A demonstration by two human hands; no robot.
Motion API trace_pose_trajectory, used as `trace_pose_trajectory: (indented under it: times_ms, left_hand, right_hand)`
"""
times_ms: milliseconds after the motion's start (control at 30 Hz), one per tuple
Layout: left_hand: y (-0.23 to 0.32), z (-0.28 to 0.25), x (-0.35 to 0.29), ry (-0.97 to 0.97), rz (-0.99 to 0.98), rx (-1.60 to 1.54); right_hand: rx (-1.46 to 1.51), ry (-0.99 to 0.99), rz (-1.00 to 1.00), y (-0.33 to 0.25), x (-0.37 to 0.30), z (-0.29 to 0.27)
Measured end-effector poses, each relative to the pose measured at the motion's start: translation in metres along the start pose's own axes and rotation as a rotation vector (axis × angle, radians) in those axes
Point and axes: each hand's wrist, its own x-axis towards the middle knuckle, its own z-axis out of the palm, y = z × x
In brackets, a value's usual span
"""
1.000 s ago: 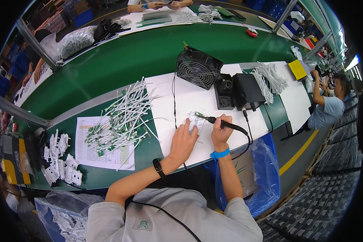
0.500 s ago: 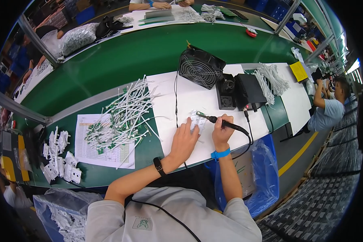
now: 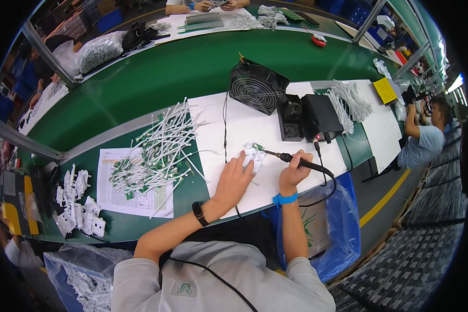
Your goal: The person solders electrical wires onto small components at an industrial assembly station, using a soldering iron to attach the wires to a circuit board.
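Note:
My right hand, with a blue wrist strap, is closed around a black soldering iron. The iron points left, its thin tip by the upper right edge of a white plastic housing. A small green circuit board shows at the top of that housing. My left hand, wearing a black band, holds the housing against the white work sheet with its fingers. Those fingers partly cover the housing. Whether the tip touches the board is too small to tell.
A black fan and a black soldering station stand behind the hands. White wires with green boards lie on a printed paper at left, beside white housings. More white wires lie right. A blue bin sits below the bench.
My right hand has shifted slightly right, drawing the soldering iron back from over the housing to its edge. The left hand stays nearly in place on the housing.

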Motion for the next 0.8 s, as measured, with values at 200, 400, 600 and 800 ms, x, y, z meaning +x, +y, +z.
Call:
trace_pose_trajectory:
  times_ms: [200,400,600,800]
  left_hand:
    - [0.0,0.0,-0.001,0.0,0.016,-0.004]
    - [0.002,0.001,0.0,0.01,-0.013,-0.006]
    - [0.001,0.002,-0.001,0.024,-0.008,-0.005]
    - [0.002,0.001,-0.001,0.024,-0.018,-0.007]
  right_hand:
    - [-0.04,-0.046,0.032,-0.004,0.001,0.002]
    - [-0.074,-0.087,0.051,-0.006,0.002,0.004]
    - [-0.068,-0.099,0.015,0.0,0.001,0.001]
    - [-0.055,-0.126,-0.004,0.003,-0.001,-0.002]
